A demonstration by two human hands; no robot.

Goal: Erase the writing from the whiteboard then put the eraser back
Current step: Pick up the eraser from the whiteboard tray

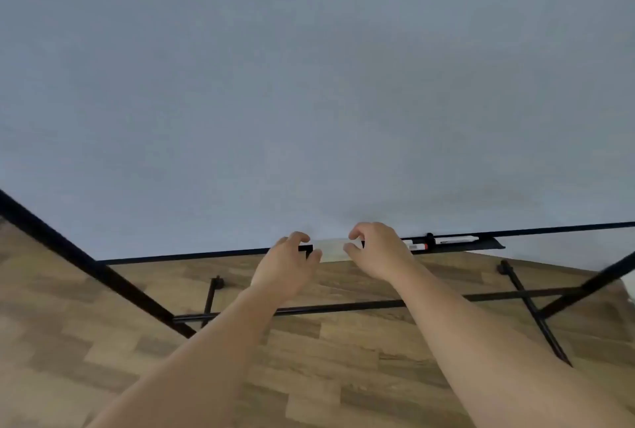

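The whiteboard (309, 84) fills the upper view; its surface looks blank apart from faint grey smudges at the lower right. A pale rectangular eraser (331, 249) lies lengthwise on the black tray (488, 245) along the board's bottom edge. My left hand (287, 268) is at the eraser's left end, thumb against it and fingers curled above. My right hand (376, 250) pinches the right end between thumb and fingers. Both ends of the eraser are hidden by the fingers.
Two markers (417, 245) (458, 239) lie on the tray right of my right hand. The board's black stand has a cross bar (343, 307) and legs (536, 317) on the wood-pattern floor (103, 341). A black frame post (86, 266) slants down at the left.
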